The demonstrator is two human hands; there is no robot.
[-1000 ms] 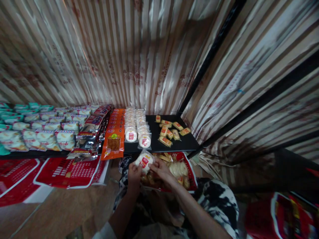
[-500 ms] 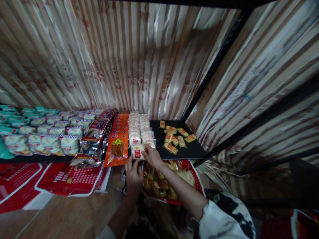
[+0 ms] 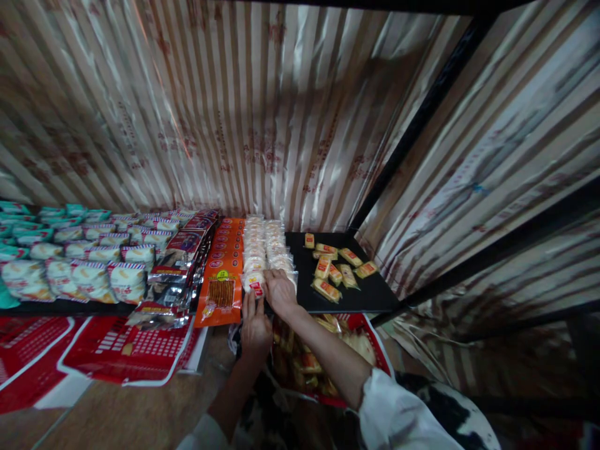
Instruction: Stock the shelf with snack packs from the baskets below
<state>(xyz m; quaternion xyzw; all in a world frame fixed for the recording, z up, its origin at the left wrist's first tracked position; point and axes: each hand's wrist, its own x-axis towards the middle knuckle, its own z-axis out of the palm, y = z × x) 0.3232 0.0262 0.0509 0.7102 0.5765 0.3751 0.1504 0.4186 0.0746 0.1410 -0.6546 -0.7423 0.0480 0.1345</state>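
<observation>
At the front of the left of two rows of white snack packets (image 3: 255,240) sits a clear-wrapped white snack packet (image 3: 254,285) with a red and yellow label. My right hand (image 3: 281,292) has its fingers curled at that packet's right side, covering part of the neighbouring row's front. Below the label, my left hand (image 3: 256,328) points its stretched fingers up against the packet's lower edge. Both rows stand on a black shelf (image 3: 304,305), just right of an orange snack bag (image 3: 220,269).
Several yellow wrapped snack bars (image 3: 327,290) lie loose on the shelf's right end. Dark snack bags (image 3: 171,281) and white bread-like packs (image 3: 126,281) line the left. A red basket (image 3: 377,340) of snacks stands below; another red basket (image 3: 126,350) is left. A black post (image 3: 422,119) rises at right.
The white packet has moved back against the left row and sits more upright. My right hand has shifted slightly with it; my left fingers are now straighter at its lower edge. The view shifted slightly.
</observation>
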